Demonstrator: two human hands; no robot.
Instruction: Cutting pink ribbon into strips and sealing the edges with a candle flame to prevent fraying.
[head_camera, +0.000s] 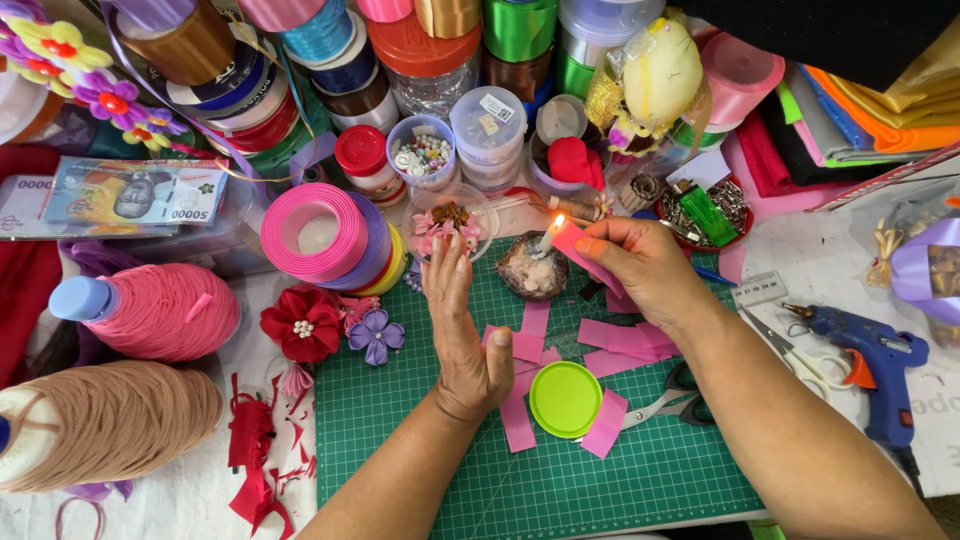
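- A crowded craft tabletop (860, 270) is covered in the middle by a green gridded cutting mat (620, 480); stacked ribbon spools fill the far edge and folded fabrics lie at the far right.
- The right hand (640, 265) reaches in from the lower right, forearm slanting up over the mat, fingers bent and pinched on a pink ribbon piece (575, 245), held tilted with its upper end at a small flame (558, 221).
- The flame sits on a candle in a small dish (532, 270) at the mat's far edge, just beside the right hand.
- The left hand (462, 325) stands on its edge on the mat, fingers straight, together and pointing away from the body, palm facing the flame; it holds nothing.
- More cut pink ribbon strips (620, 338) lie scattered on the mat between and below the hands, some overlapping.
- A round green lid (565, 399) rests on the mat near the left wrist, touching the strips.
- Scissors (672, 400) lie partly under the right forearm.
- A blue glue gun (870, 355) lies off the mat at the right.
- A red fabric flower (302, 324) and a purple one (376, 335) sit at the mat's left edge, near a roll of pink ribbon (318, 232).
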